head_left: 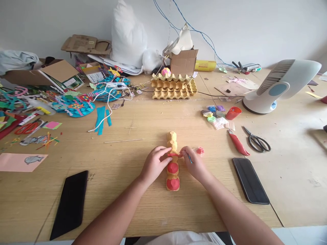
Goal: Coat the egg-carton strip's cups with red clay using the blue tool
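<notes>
My left hand [155, 164]: thumb and fingers parted around red clay [173, 154] on the egg-carton strip [173, 145]. My right hand [194, 162]: curled closed, gripping a thin blue stick [190, 159].

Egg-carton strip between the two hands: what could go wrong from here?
The narrow egg-carton strip might bend or slide if the left hand and right hand press unevenly. The thin blue stick in the right hand could nick the red covering on the nearby cup.
</notes>
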A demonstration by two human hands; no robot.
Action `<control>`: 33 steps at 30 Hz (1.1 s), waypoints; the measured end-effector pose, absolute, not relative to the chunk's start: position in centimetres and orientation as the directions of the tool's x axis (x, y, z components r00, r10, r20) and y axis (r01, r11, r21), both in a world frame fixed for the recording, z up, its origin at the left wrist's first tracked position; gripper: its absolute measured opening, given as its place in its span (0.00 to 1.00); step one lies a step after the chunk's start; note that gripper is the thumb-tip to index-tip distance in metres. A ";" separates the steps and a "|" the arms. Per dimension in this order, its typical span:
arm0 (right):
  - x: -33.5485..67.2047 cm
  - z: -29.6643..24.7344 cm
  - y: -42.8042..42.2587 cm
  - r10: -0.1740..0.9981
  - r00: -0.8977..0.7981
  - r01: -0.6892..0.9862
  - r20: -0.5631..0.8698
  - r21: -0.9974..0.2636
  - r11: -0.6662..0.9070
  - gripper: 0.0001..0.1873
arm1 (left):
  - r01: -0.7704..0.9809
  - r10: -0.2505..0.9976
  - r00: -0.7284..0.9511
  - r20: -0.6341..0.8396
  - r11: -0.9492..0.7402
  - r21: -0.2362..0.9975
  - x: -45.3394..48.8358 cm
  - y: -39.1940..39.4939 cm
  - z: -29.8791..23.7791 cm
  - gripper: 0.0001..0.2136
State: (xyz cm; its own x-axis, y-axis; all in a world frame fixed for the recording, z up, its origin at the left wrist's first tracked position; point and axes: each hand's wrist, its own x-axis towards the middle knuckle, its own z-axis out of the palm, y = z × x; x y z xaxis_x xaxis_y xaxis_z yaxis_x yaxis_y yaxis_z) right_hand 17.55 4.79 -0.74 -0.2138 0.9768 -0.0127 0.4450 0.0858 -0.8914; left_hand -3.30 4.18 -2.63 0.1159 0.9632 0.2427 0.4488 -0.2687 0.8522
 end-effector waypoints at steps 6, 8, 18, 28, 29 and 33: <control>17.6 0.0 4.5 0.974 -0.209 0.323 -0.089 -0.946 -0.017 0.18 | 0.430 0.960 0.132 0.245 -0.278 0.859 -3.3 4.1 -1.9 0.13; 17.6 0.6 4.3 0.968 -0.204 0.169 -0.146 -0.979 -0.112 0.18 | 0.395 0.961 0.118 0.252 -0.278 0.876 -3.4 3.8 -1.4 0.13; 16.8 1.0 2.6 0.824 -0.432 -0.334 -0.366 -0.784 -0.523 0.20 | 0.385 0.909 0.170 0.382 -0.418 0.823 -3.3 2.3 0.9 0.15; 16.3 1.6 1.9 0.789 -0.465 -0.543 -0.401 -0.575 -0.612 0.15 | 0.211 0.962 0.134 0.239 -0.264 0.941 -2.5 1.4 0.8 0.26; 16.4 1.5 1.9 0.791 -0.464 -0.553 -0.398 -0.568 -0.610 0.15 | 0.091 0.984 0.117 0.135 -0.146 0.985 -2.4 1.3 0.7 0.28; 16.6 1.3 1.9 0.811 -0.465 -0.577 -0.354 -0.573 -0.581 0.15 | -0.324 0.923 0.316 -0.219 0.323 0.889 -2.2 1.2 0.7 0.25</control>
